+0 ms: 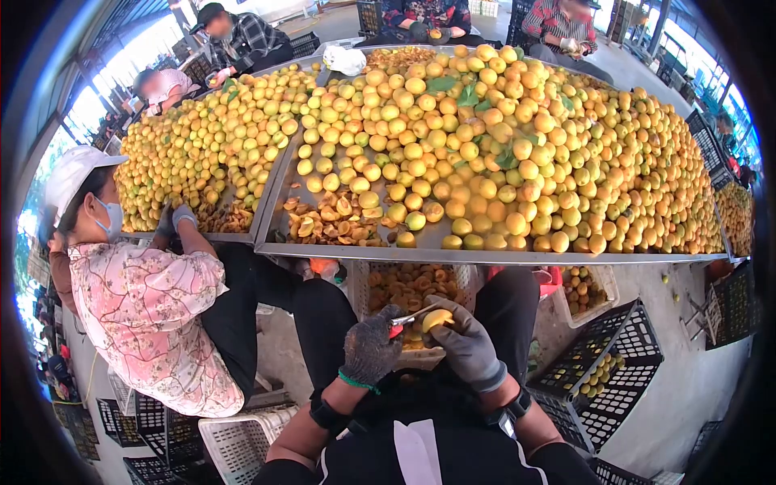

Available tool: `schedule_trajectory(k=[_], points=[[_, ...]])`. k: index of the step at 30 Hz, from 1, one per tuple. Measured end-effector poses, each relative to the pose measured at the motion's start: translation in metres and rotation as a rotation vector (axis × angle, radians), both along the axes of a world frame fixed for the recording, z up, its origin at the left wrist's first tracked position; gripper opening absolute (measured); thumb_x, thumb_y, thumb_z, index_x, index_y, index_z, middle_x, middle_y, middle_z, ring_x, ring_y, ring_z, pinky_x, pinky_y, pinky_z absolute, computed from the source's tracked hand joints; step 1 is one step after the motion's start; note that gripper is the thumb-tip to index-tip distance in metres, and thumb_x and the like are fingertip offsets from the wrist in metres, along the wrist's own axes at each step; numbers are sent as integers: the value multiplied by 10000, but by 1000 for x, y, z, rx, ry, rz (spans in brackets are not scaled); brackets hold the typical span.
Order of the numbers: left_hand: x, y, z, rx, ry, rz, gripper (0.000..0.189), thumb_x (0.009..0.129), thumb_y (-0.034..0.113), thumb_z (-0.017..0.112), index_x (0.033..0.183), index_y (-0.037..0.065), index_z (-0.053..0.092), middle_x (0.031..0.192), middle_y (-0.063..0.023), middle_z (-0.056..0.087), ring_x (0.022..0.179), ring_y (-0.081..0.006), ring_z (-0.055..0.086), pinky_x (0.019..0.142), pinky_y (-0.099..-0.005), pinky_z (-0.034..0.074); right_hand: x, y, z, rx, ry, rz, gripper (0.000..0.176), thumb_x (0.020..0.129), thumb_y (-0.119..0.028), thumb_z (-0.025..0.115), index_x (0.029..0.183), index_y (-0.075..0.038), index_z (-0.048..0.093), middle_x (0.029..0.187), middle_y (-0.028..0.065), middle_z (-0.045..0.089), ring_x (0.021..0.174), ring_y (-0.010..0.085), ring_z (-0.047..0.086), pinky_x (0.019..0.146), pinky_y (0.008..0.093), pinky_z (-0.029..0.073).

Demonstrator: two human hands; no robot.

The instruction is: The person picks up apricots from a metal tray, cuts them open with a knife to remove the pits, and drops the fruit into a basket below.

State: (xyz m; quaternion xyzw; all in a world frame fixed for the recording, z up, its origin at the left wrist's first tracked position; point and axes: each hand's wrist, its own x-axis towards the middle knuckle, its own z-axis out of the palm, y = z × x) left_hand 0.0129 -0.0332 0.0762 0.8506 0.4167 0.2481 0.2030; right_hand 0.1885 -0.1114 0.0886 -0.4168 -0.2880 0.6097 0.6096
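Above my lap, my left hand (pixel 373 347), in a dark knitted glove with a green cuff, is closed on a small cutting tool (pixel 398 326) with a red part. Its blade reaches toward my right hand (pixel 469 343). That hand wears a grey coated glove and holds a yellow fruit piece (pixel 437 320) between its fingers. Below and beyond my hands, a white crate (pixel 469 281) holds cut fruit pieces (pixel 416 284). A metal table (pixel 485 256) in front of me bears a large heap of yellow-orange fruit (pixel 517 162), with cut halves (pixel 335 218) at its near left.
A person in a floral top (pixel 153 307) sits close on my left, gloved hands at the fruit. Several people sit across the table. Black crates (pixel 606 368) stand on the floor at right, and a white basket (pixel 234 444) is at lower left.
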Motion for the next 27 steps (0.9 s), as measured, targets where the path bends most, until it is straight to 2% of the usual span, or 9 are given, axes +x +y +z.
schedule_trajectory(k=[4, 9, 12, 16, 18, 22, 24, 25, 27], points=[[4, -1, 6, -112, -49, 12, 296, 789, 183, 698, 1065, 103, 626, 870, -150, 665, 779, -340, 658, 651, -442, 514, 5, -4, -12, -67, 9, -17, 379, 949, -87, 552, 1310, -19, 464, 1080, 47, 586, 922, 120, 560, 846, 250, 473], [18, -4, 20, -329, -264, -96, 518, 760, 341, 794, 1163, 91, 585, 969, -145, 673, 857, -294, 676, 734, -382, 534, 0, 0, -34, -20, 606, 149, 329, 978, -156, 507, 1284, -42, 470, 1072, 61, 593, 912, 186, 587, 832, 309, 485], [20, -4, 27, -322, -120, -101, 664, 708, 395, 823, 1234, 106, 539, 1097, -150, 646, 930, -266, 669, 782, -376, 533, -14, -3, -7, -162, 558, 30, 314, 928, -111, 586, 1228, -42, 525, 1123, 91, 605, 982, 232, 607, 865, 340, 487], [18, -3, 26, -335, -67, -172, 683, 700, 411, 823, 1244, 111, 539, 1175, -156, 619, 981, -267, 661, 812, -373, 533, -16, -9, -59, -227, 504, -2, 321, 849, -48, 671, 1156, -30, 580, 1180, 124, 594, 1063, 254, 595, 909, 342, 485], [18, -2, 26, -267, 44, -209, 701, 717, 552, 748, 1243, 127, 561, 1047, -121, 678, 942, -334, 662, 790, -401, 537, -8, -14, -20, 230, -777, 74, 322, 782, -3, 725, 1085, -24, 618, 1192, 137, 582, 1056, 255, 596, 903, 319, 490], [18, -4, 23, -300, -89, -302, 630, 738, 511, 752, 1196, 106, 603, 1015, -120, 690, 933, -329, 666, 798, -400, 537, -3, -9, -45, 337, -691, 220, 382, 810, 4, 695, 1169, -52, 577, 1200, 104, 582, 1063, 231, 599, 905, 317, 487], [21, -8, 26, -336, -219, -297, 503, 787, 421, 743, 1148, 88, 635, 1022, -123, 691, 933, -307, 672, 809, -376, 538, -9, -13, -33, -25, 378, 191, 388, 893, -83, 639, 1259, -68, 510, 1157, 56, 580, 990, 188, 599, 852, 300, 489], [21, -8, 25, -336, -219, -295, 503, 787, 421, 743, 1148, 88, 635, 1022, -123, 691, 933, -307, 672, 809, -376, 538, -12, -12, -29, -26, 378, 193, 388, 893, -83, 639, 1259, -68, 510, 1157, 56, 580, 990, 188, 599, 852, 300, 489], [21, -8, 24, -448, -330, -198, 399, 833, 324, 718, 1128, 65, 644, 1015, -125, 697, 935, -270, 679, 818, -346, 534, -15, -10, -24, 15, 839, 140, 408, 954, -193, 574, 1316, -58, 441, 973, 24, 574, 806, 137, 559, 804, 274, 478]])
